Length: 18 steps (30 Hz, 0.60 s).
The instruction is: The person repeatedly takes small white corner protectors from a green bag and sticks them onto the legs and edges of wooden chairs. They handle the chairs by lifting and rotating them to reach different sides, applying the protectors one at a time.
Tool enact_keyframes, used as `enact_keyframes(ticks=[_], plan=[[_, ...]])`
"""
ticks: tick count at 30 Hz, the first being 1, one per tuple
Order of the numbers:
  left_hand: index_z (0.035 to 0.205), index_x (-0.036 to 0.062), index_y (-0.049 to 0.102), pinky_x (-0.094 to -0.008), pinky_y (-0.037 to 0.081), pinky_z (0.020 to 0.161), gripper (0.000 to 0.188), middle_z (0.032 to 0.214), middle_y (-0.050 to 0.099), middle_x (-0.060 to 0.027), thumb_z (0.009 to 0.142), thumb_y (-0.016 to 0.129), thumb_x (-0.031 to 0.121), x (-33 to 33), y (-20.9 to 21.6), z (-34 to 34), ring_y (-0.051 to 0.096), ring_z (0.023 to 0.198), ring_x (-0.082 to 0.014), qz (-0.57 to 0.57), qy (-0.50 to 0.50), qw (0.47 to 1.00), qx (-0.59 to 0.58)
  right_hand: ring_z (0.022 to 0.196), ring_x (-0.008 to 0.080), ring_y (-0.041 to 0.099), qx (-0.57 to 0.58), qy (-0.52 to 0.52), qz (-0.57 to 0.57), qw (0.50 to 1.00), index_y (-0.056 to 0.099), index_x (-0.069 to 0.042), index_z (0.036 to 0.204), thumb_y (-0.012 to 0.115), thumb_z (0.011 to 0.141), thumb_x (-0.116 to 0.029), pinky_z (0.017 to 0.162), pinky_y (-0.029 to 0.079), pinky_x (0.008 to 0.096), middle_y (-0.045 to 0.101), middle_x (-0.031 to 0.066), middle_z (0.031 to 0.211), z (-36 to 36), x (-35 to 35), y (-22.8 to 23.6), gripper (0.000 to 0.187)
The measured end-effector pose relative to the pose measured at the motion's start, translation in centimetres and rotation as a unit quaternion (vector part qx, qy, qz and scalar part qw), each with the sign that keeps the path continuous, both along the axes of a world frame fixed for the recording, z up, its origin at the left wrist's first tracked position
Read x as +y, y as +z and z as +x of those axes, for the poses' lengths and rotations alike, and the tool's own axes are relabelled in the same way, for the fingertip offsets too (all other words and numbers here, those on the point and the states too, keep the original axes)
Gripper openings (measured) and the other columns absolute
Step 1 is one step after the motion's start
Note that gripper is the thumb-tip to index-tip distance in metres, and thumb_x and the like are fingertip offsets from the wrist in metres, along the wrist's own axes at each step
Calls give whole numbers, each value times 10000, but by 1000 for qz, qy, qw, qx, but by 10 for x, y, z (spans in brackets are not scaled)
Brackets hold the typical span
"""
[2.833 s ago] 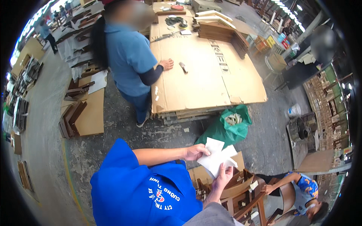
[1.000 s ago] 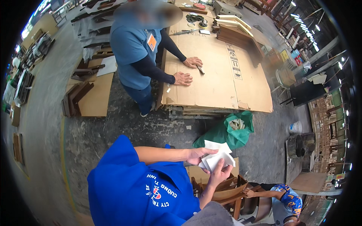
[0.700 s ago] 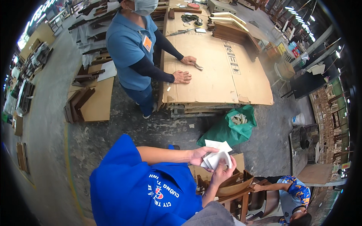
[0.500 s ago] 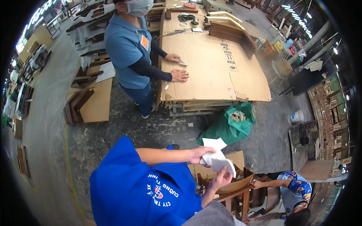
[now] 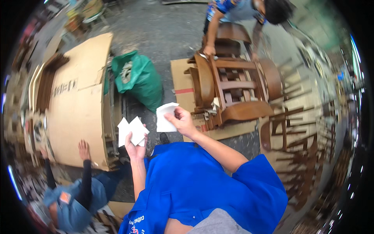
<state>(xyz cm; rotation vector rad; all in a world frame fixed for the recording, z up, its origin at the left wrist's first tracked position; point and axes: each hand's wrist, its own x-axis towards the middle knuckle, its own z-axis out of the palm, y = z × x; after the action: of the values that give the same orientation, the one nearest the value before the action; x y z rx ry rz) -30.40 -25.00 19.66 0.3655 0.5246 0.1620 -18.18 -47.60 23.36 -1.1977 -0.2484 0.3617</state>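
Fanned between the fingers and thumb of my left hand (image 5: 137, 150) are several thin white square sheets (image 5: 132, 130). Beside it, slightly higher and to the right, my right hand (image 5: 184, 123) pinches another thin white sheet (image 5: 162, 112); whether that is one layer or more I cannot tell. Both hands are raised in front of my blue shirt, and a small gap separates the two lots of sheets. What the sheets are made of does not show clearly.
A cardboard-covered table (image 5: 80, 107) stands at left, a co-worker's hand (image 5: 83, 149) flat on it. Ahead sits a green sack (image 5: 142, 82) stuffed with pale scraps. At right, another person's hand (image 5: 209, 50) touches brown wooden chair parts (image 5: 237, 84) on cardboard (image 5: 180, 74).
My view has swung right, toward the wooden chair parts. My hands, together at the sheets before, have moved apart, each with its own share of the white sheets.
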Motion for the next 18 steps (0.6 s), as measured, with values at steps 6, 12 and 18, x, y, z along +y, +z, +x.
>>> enact_keyframes(ticks=[6,12,18], plan=[[1461,18,467,-445,604,879,532,1423,572,-267,1012,559,288,16,-7,42,601,1293,-390,-30,-132,990,48,945,90,672,-1,-49,-91,995,667,14,1228,739,989,-126,840,545,271,735,42,1072,-19,15,-8,286],[1503,27,430,-454,595,908,571,1457,551,-249,1005,575,266,2,0,102,575,1333,-384,-16,-198,980,17,930,93,681,47,-131,-55,989,659,20,1244,722,981,-105,832,568,277,731,54,1065,-35,-50,-38,298],[1496,18,429,-462,600,902,584,1428,567,-264,998,589,279,-64,-3,125,604,1290,-391,-2,-186,983,8,937,157,728,75,-147,-143,976,582,39,1324,620,946,39,812,593,296,728,106,1107,-8,-211,-95,379]])
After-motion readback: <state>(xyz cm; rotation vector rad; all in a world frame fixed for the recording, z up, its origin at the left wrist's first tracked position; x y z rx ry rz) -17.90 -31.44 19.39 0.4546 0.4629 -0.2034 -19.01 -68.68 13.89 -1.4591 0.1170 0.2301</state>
